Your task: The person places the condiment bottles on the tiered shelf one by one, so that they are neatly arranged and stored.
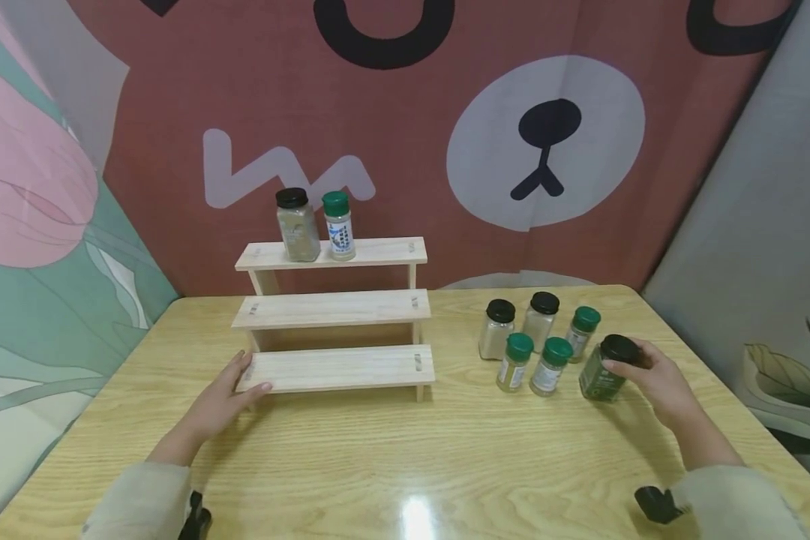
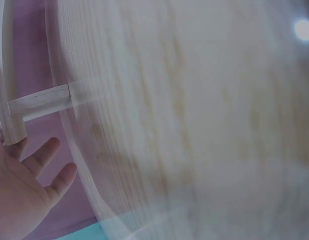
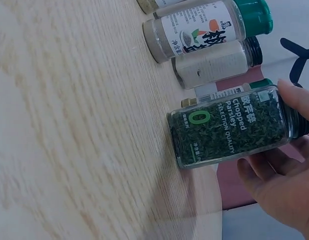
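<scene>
A three-tier wooden display rack (image 1: 337, 367) stands on the table. My left hand (image 1: 219, 401) holds the left end of its lowest tier, thumb at the front edge and fingers behind. In the left wrist view, that hand's (image 2: 24, 190) outer fingers are spread beside the wood. On the right, my right hand (image 1: 658, 379) grips a chopped parsley jar (image 1: 601, 379) by its black lid; in the right wrist view the jar (image 3: 229, 127) shows green flakes, its base close to the tabletop. A black-lidded spice jar (image 1: 299, 232) and a green-lidded one (image 1: 340, 229) stand on the top tier.
Left of the parsley jar, several spice jars stand grouped on the table (image 1: 351, 465), among them a black-lidded jar (image 1: 496, 334) and a green-lidded jar (image 1: 545, 371). Behind the table hangs a brown cloth (image 1: 405, 150) with a bear face.
</scene>
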Tool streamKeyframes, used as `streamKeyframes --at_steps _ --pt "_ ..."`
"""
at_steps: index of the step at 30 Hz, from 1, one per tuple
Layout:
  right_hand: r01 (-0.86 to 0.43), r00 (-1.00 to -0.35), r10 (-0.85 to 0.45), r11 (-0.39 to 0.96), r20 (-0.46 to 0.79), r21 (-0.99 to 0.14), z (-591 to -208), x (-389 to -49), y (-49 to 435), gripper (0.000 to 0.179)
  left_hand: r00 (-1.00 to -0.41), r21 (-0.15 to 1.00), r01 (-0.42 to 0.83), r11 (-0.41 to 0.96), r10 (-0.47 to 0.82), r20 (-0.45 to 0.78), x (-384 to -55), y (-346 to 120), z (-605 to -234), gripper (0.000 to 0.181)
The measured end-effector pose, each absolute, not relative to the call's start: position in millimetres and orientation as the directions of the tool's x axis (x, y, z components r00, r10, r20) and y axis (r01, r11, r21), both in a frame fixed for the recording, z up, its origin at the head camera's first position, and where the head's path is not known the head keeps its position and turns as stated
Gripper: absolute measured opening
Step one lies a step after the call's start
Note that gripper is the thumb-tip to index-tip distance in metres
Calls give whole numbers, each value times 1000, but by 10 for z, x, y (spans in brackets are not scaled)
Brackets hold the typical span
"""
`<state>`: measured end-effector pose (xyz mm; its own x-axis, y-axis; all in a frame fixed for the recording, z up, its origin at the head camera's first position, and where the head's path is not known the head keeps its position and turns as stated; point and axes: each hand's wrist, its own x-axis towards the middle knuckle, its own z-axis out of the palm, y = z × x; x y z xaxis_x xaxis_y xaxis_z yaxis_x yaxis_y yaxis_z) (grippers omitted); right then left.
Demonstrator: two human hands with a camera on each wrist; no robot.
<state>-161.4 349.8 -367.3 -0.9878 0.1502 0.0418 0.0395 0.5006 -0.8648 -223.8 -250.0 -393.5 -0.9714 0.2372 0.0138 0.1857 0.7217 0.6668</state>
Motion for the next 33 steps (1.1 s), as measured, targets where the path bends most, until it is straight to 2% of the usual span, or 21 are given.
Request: streamKeyframes --at_steps 12,16,22,26,29,33 --pt "103 -958 284 472 40 -875 -3677 -1573 3528 71 -969 677 194 710 244 22 -2252 -2469 -3938 81" --pt "101 -958 285 476 44 -874 -3594 -1555 3518 74 -971 672 187 717 238 16 -2252 -2474 -3945 82" --pt "72 -954 290 460 74 -885 -3478 -1534 3495 64 -971 672 187 716 238 17 -2250 -2486 -3944 81" --pt "49 -949 301 424 90 -904 -3430 -1548 3497 49 -971 665 187 723 240 12 -2243 -2482 -3933 81" --pt "25 -941 320 386 109 -922 -3459 -1622 3571 47 -971 662 181 727 238 4 -2236 -2479 -3927 82" --pt "-9 -936 323 374 139 -928 -3594 -1814 3788 54 -972 663 176 727 235 1 -2224 -2483 -3924 81"
